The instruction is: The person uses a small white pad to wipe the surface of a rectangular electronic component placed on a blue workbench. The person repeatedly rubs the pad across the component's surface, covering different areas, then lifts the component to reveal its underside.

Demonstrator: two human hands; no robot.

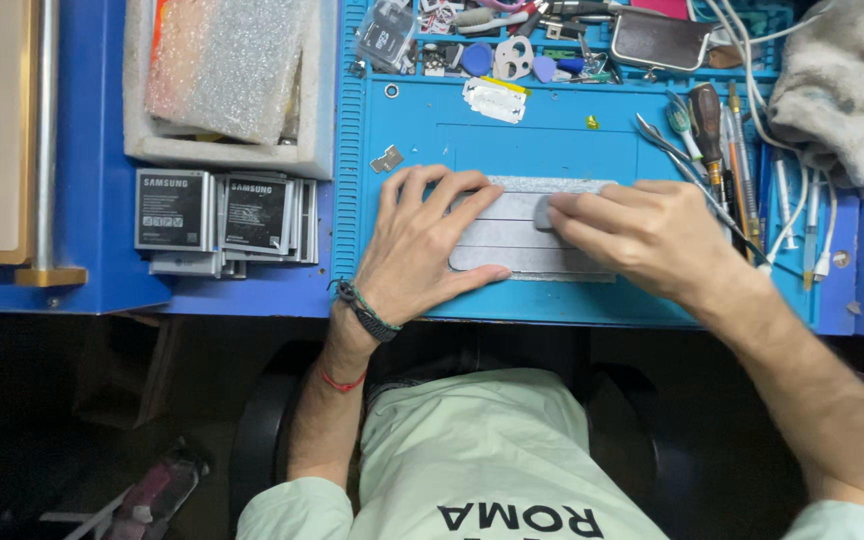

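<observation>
Hands at work on a blue repair mat [432, 130] laid on a blue desk [102, 260], seen from above. A flat grey slab, probably a phone or small tablet lying face down [512, 240], sits in the middle of the mat. The left hand [422, 240] lies spread wide and flat on the slab's left end, pinning it in place. The right hand [642, 235] presses a small grey pad or eraser-like block [544, 212] against the slab's upper right part, fingers curled around it. Judging by this, the slab is mid-way through being rubbed or cleaned; how much of its surface is finished cannot be told. Screwdrivers and tweezers [707, 140] lie untouched at the mat's right edge. Stacked phone batteries [222, 215] sit to the left, below a foam box of bubble wrap [227, 60]
</observation>
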